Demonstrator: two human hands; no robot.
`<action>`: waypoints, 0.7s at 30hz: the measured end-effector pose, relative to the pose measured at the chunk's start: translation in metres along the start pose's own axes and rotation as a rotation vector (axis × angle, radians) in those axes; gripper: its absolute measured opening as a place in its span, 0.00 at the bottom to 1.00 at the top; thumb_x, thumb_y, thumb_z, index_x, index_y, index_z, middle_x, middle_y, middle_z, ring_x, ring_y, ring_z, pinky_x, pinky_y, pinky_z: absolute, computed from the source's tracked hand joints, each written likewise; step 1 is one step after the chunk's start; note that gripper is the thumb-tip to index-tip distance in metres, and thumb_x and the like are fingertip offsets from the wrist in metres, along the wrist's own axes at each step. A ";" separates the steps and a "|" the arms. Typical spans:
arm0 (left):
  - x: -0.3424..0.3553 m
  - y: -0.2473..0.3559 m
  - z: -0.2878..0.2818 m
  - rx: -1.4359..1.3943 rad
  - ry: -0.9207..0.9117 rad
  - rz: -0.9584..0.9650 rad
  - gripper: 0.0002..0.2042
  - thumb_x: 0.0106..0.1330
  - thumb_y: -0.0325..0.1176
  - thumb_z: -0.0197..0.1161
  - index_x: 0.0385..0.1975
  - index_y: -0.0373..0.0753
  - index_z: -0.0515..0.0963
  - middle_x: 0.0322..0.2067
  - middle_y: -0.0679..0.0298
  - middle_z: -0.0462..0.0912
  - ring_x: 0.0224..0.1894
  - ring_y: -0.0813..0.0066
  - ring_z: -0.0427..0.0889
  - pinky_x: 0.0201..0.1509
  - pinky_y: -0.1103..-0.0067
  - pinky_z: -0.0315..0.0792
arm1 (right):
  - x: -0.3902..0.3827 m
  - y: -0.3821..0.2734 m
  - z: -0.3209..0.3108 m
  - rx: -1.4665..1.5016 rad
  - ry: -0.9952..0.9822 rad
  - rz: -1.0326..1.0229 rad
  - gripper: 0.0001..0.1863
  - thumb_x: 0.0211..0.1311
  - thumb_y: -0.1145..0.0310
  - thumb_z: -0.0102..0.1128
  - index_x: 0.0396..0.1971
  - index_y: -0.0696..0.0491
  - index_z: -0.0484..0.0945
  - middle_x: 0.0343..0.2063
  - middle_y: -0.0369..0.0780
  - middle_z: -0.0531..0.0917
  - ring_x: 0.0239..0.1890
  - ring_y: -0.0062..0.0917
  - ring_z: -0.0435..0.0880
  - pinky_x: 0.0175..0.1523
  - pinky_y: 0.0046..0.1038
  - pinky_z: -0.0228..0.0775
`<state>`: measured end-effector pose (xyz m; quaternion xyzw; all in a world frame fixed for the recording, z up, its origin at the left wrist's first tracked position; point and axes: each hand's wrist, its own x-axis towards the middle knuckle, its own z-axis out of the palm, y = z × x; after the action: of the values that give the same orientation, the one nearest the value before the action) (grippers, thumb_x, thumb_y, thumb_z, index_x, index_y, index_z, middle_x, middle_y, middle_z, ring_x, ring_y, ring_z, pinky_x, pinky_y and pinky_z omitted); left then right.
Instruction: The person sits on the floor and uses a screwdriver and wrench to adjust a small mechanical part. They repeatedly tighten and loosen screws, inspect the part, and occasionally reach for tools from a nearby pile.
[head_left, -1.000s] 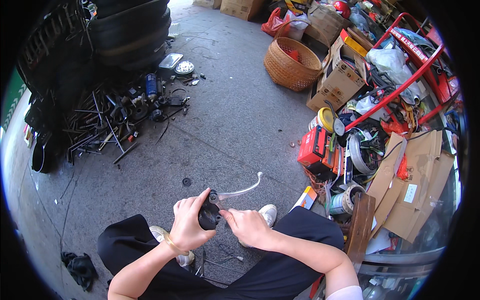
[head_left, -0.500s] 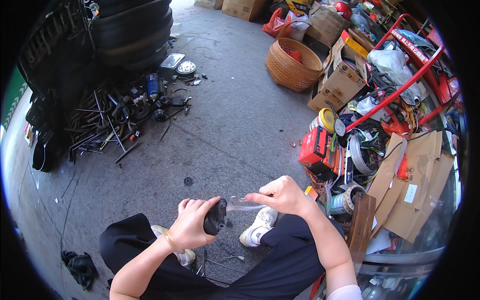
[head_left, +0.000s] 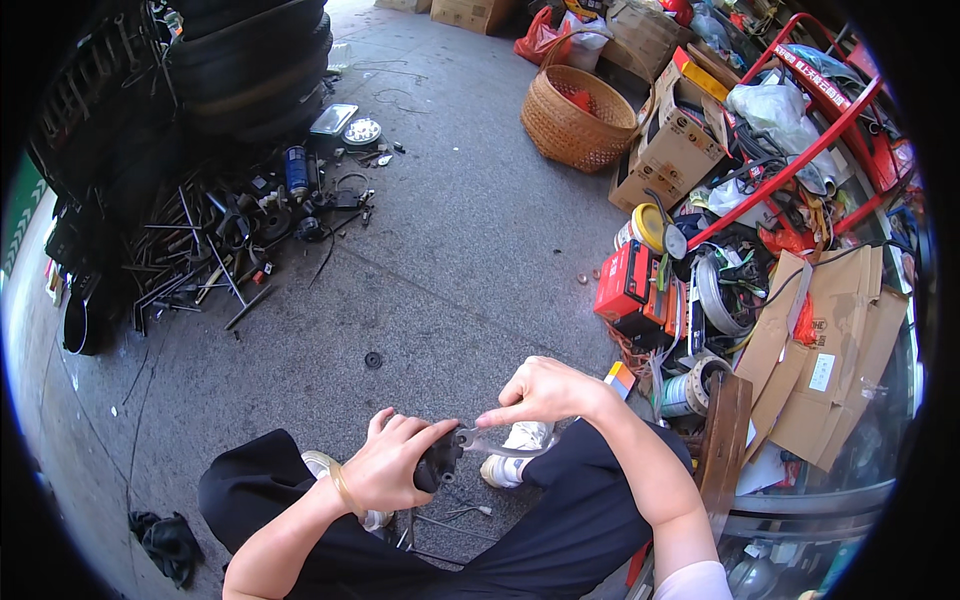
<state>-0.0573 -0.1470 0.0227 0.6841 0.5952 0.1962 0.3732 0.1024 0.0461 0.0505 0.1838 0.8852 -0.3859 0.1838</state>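
Observation:
My left hand (head_left: 390, 462) is closed around a black housing (head_left: 439, 467), held low between my knees. A silver curved lever (head_left: 508, 449) extends rightward from it, over a white shoe. My right hand (head_left: 548, 388) is raised above the lever, its fingers curled and its thumb tip at the pivot end; whether the fingers hold anything is hidden. A small black ring (head_left: 372, 360) lies on the floor in front of my hands. Thin metal rods (head_left: 455, 530) lie beneath them.
At left, tools and metal parts (head_left: 210, 250) are heaped by stacked tires (head_left: 250, 70). At right are a wicker basket (head_left: 570, 130), cartons (head_left: 665, 150), red batteries (head_left: 625, 285), a red metal frame (head_left: 740, 205), flattened cardboard (head_left: 830, 360) and a wooden board (head_left: 722, 440).
The housing and left hand have dropped toward my knees. The lever's far end has swung down. My right hand has risen from beside the housing to above the lever.

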 end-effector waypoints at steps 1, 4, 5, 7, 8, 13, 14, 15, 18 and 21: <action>0.000 -0.001 0.001 0.015 -0.019 0.010 0.41 0.36 0.34 0.65 0.58 0.42 0.58 0.41 0.54 0.70 0.49 0.57 0.68 0.59 0.51 0.46 | -0.001 -0.001 0.000 -0.004 0.007 -0.009 0.32 0.47 0.46 0.60 0.04 0.60 0.65 0.02 0.39 0.59 0.08 0.20 0.57 0.16 0.26 0.51; -0.002 -0.003 0.003 0.038 -0.076 0.038 0.41 0.36 0.34 0.65 0.58 0.42 0.58 0.42 0.55 0.70 0.50 0.58 0.68 0.59 0.49 0.45 | -0.003 -0.006 0.001 -0.033 0.018 -0.046 0.31 0.45 0.46 0.61 0.05 0.60 0.68 0.03 0.41 0.63 0.08 0.25 0.61 0.17 0.27 0.55; -0.002 -0.003 0.004 0.028 -0.098 0.052 0.41 0.36 0.34 0.65 0.58 0.42 0.57 0.42 0.55 0.70 0.50 0.59 0.67 0.60 0.49 0.45 | -0.003 -0.007 0.001 -0.054 0.015 -0.056 0.30 0.44 0.46 0.62 0.05 0.59 0.68 0.04 0.41 0.64 0.08 0.27 0.63 0.18 0.27 0.56; -0.001 -0.003 0.004 0.019 -0.166 0.061 0.42 0.36 0.34 0.66 0.59 0.42 0.57 0.42 0.55 0.70 0.51 0.60 0.67 0.61 0.49 0.43 | -0.005 -0.010 0.001 -0.099 0.017 -0.081 0.29 0.44 0.45 0.62 0.06 0.59 0.69 0.04 0.42 0.66 0.09 0.30 0.64 0.19 0.27 0.58; -0.001 -0.003 0.004 0.014 -0.166 0.071 0.42 0.35 0.34 0.66 0.58 0.42 0.57 0.42 0.55 0.70 0.51 0.60 0.67 0.60 0.49 0.44 | -0.005 -0.012 0.001 -0.123 0.023 -0.095 0.29 0.43 0.45 0.61 0.06 0.58 0.70 0.05 0.42 0.66 0.09 0.31 0.65 0.19 0.28 0.58; -0.001 -0.007 0.004 -0.040 -0.142 0.076 0.41 0.35 0.34 0.65 0.57 0.42 0.59 0.40 0.55 0.70 0.48 0.60 0.68 0.60 0.53 0.46 | -0.006 -0.007 0.009 -0.122 0.103 -0.123 0.29 0.44 0.43 0.59 0.07 0.57 0.71 0.06 0.42 0.69 0.12 0.34 0.70 0.22 0.29 0.62; -0.001 -0.007 0.003 -0.048 -0.123 0.069 0.41 0.35 0.33 0.65 0.57 0.41 0.59 0.40 0.55 0.70 0.48 0.60 0.68 0.60 0.54 0.46 | -0.006 -0.008 0.008 -0.107 0.092 -0.094 0.29 0.45 0.42 0.58 0.08 0.57 0.72 0.07 0.42 0.71 0.14 0.35 0.72 0.24 0.29 0.64; -0.001 -0.008 0.002 -0.055 -0.105 0.063 0.41 0.34 0.33 0.65 0.57 0.41 0.60 0.39 0.55 0.70 0.47 0.59 0.68 0.60 0.55 0.47 | -0.005 -0.009 0.008 -0.092 0.082 -0.065 0.30 0.45 0.41 0.56 0.08 0.56 0.73 0.08 0.42 0.72 0.16 0.36 0.74 0.25 0.30 0.66; -0.001 -0.007 -0.002 -0.068 -0.050 0.034 0.40 0.34 0.33 0.65 0.56 0.41 0.61 0.38 0.55 0.70 0.46 0.58 0.69 0.60 0.57 0.47 | -0.003 -0.006 0.010 -0.096 0.087 -0.009 0.30 0.47 0.40 0.55 0.09 0.56 0.75 0.09 0.43 0.74 0.17 0.36 0.75 0.27 0.30 0.67; -0.001 -0.008 -0.003 -0.070 0.006 0.003 0.40 0.33 0.33 0.65 0.56 0.40 0.61 0.38 0.56 0.70 0.46 0.58 0.68 0.60 0.58 0.48 | -0.001 -0.008 0.009 -0.106 0.097 0.040 0.30 0.47 0.39 0.53 0.11 0.56 0.76 0.10 0.43 0.74 0.18 0.36 0.76 0.27 0.31 0.68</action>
<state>-0.0648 -0.1472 0.0192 0.6710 0.5879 0.2197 0.3947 0.1013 0.0338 0.0507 0.2099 0.9083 -0.3256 0.1580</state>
